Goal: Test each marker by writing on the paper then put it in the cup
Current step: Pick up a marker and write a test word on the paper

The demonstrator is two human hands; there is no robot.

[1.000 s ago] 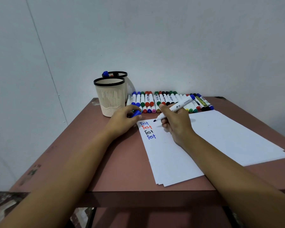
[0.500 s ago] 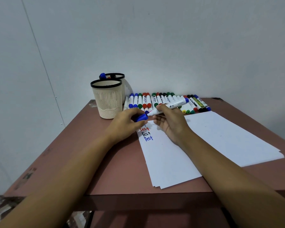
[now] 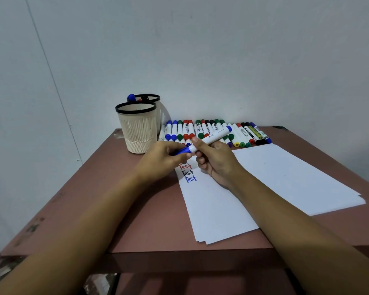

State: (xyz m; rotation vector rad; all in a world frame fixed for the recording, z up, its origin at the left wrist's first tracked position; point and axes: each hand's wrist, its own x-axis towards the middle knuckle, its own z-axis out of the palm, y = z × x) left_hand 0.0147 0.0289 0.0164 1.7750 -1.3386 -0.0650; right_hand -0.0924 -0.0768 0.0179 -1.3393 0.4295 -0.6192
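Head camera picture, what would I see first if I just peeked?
Probably the hands joined in the middle: the left hand pinches a blue cap against the end of the white marker the right hand grips. Behind them lies a colourful row of markers along the wall, beside a cream cup.

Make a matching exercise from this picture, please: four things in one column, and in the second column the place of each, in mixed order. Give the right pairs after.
Things
1 marker
2 blue cap
3 rear cup
4 paper

Places
a behind the front cup
b gripped by the right hand
c flat on the table
d pinched by the left hand

Pairs: 1-b, 2-d, 3-a, 4-c
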